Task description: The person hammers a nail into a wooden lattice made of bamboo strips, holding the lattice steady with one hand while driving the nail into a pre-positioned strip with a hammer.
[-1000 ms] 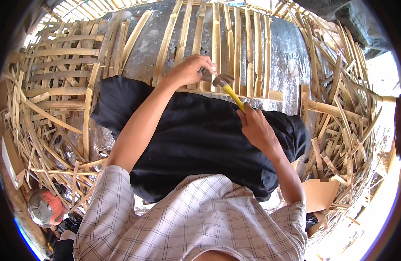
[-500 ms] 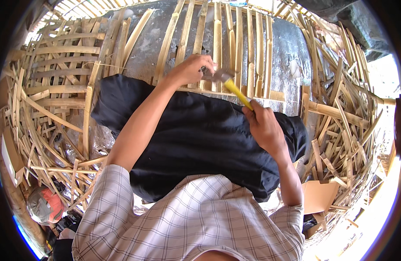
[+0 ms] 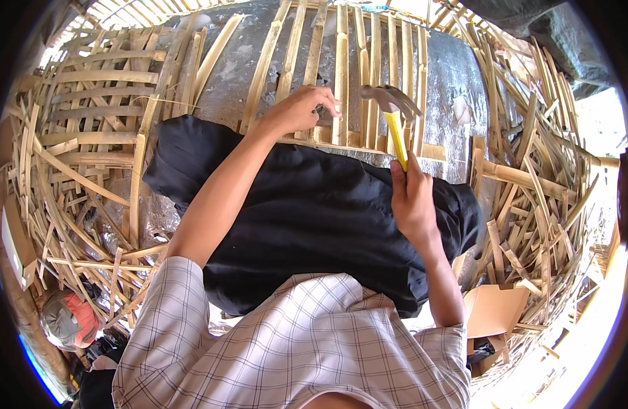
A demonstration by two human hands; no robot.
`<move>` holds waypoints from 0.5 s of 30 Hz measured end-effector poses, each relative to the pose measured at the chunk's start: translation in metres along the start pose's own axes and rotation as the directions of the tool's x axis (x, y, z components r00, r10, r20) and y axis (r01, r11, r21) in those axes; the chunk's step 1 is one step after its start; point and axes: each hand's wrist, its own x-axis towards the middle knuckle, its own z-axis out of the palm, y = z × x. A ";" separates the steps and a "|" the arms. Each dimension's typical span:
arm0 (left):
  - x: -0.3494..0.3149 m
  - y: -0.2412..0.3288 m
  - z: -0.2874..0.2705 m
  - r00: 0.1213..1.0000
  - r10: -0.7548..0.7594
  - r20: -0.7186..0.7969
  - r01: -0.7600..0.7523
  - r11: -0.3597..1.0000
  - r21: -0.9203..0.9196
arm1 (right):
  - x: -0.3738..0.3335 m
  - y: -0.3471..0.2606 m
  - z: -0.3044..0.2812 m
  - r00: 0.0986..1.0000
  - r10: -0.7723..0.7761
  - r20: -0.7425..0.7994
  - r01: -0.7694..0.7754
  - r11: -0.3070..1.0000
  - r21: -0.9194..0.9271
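My right hand [image 3: 415, 204] is wrapped round the yellow handle of a claw hammer [image 3: 396, 129], whose dark metal head is raised above the bamboo slats. My left hand [image 3: 302, 110] is closed in a pinch over a slat [image 3: 340, 75], close to where the slats meet a bamboo crosspiece [image 3: 433, 150]. What its fingertips hold, if anything, is too small to make out. Several slats run away from me side by side, parted by gaps, over a grey, worn sheet [image 3: 457, 75]. Black cloth [image 3: 314, 211] covers my lap, below the crosspiece.
At the left stands a criss-cross bamboo lattice [image 3: 102, 140] with loose strips around it. A heap of bamboo strips [image 3: 532, 204] lies on the right, beside a cardboard box [image 3: 495, 310]. A rounded grey and red thing [image 3: 68, 320] sits at the lower left.
The hammer has moved up and right, away from my left hand, and its head has swung upright. My left hand stays in place.
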 end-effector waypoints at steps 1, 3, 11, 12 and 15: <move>0.002 -0.002 0.000 1.000 0.012 -0.002 -0.012 1.000 0.009 | -0.003 0.016 0.012 0.995 -0.076 -0.070 0.071 0.995 -0.067; 0.002 -0.005 0.000 1.000 0.029 -0.009 -0.029 0.999 0.026 | -0.006 0.036 0.030 0.983 -0.168 -0.072 0.155 0.975 -0.159; -0.003 -0.005 0.000 0.999 0.017 -0.033 -0.016 1.000 0.015 | 0.002 -0.010 0.003 0.975 -0.190 -0.117 0.164 0.965 -0.205; 0.000 -0.002 0.000 0.999 0.022 -0.026 -0.022 1.000 0.016 | 0.002 0.002 0.007 0.970 -0.200 -0.137 0.173 0.968 -0.183; -0.002 0.000 0.000 0.999 0.036 -0.022 -0.035 0.999 0.029 | -0.006 0.027 0.032 0.978 -0.194 -0.076 0.181 0.972 -0.152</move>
